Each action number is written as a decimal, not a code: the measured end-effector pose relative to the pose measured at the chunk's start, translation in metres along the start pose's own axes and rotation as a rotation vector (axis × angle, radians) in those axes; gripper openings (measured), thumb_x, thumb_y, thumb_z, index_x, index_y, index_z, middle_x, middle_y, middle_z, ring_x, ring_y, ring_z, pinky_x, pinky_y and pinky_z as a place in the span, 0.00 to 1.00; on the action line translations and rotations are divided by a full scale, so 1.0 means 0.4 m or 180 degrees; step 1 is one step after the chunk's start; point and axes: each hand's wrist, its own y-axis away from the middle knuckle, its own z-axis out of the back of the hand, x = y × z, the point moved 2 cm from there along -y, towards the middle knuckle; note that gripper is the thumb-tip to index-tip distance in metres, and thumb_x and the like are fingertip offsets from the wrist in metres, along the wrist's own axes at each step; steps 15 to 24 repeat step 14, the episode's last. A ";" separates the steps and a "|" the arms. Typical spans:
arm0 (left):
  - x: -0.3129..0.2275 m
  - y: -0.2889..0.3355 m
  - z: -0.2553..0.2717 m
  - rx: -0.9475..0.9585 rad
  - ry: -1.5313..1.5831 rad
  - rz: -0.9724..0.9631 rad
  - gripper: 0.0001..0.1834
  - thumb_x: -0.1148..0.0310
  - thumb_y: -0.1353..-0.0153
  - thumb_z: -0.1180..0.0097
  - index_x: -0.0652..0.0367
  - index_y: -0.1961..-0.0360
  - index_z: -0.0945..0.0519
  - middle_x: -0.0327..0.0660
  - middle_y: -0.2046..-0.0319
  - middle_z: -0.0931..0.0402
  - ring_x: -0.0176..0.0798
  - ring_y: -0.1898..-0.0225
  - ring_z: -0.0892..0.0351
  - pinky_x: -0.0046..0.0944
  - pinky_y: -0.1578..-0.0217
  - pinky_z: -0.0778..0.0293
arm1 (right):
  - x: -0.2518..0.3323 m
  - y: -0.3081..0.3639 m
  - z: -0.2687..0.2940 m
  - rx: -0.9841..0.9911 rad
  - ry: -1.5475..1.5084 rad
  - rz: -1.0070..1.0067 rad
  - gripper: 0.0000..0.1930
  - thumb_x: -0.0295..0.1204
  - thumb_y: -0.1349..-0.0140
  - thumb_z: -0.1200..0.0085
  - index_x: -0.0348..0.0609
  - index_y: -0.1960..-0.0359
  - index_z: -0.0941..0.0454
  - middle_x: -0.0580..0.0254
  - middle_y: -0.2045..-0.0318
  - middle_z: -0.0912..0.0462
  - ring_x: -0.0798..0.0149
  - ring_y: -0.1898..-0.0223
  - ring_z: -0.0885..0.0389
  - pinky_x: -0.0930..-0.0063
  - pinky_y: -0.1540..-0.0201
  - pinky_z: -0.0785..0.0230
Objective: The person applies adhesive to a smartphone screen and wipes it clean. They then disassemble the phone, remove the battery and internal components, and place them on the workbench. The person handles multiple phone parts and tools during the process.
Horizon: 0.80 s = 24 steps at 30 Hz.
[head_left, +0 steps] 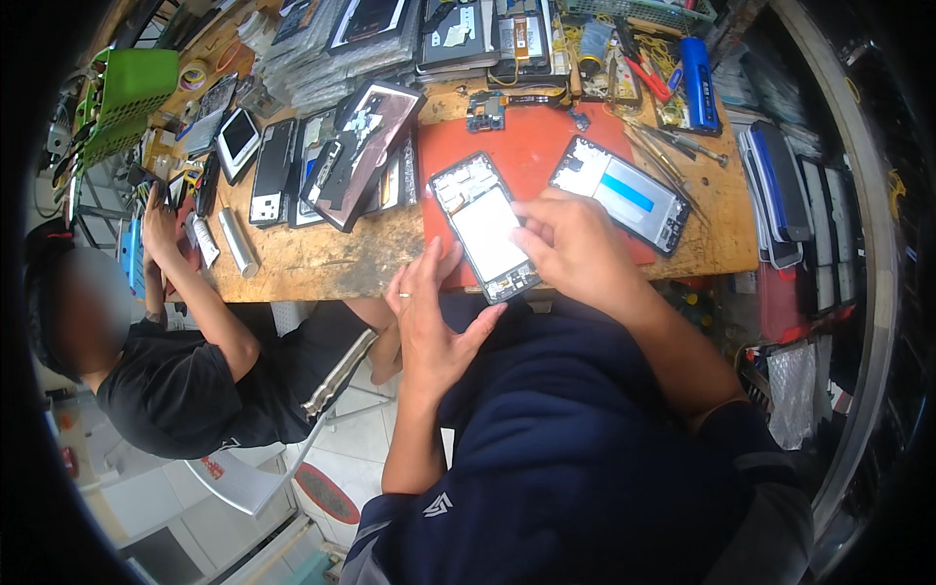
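A phone frame (pixel 492 239) lies tilted at the front edge of the orange-red mat (pixel 448 146), with a white rectangle filling its middle and small parts exposed at both ends. My left hand (pixel 429 317) holds its lower end, fingers along the left edge and thumb at the bottom corner. Over its right edge my right hand (pixel 585 249) is closed in a pinch, touching the white area; what the fingertips hold is hidden. To the right of that hand lies a second phone frame (pixel 624 195) with a blue strip across its middle.
Left of the mat are stacked phone parts (pixel 366 161) and a white-screened phone (pixel 237 143). A circuit board (pixel 486 112), red-handled pliers (pixel 648 78), a blue cylinder (pixel 698 83) and screwdrivers (pixel 682 141) lie behind. A co-worker (pixel 195 361) sits at left, hand (pixel 159 229) on the bench.
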 end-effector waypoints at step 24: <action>0.007 0.007 -0.012 0.0135 -0.0427 -0.0276 0.52 0.52 0.45 0.20 0.56 0.23 0.32 0.50 0.32 0.24 0.54 0.28 0.30 0.60 0.24 0.48 | -0.018 0.010 -0.001 -0.0039 -0.0137 -0.0213 0.18 0.25 0.37 0.30 0.32 0.46 0.15 0.49 0.66 0.15 0.52 0.66 0.13 0.57 0.62 0.21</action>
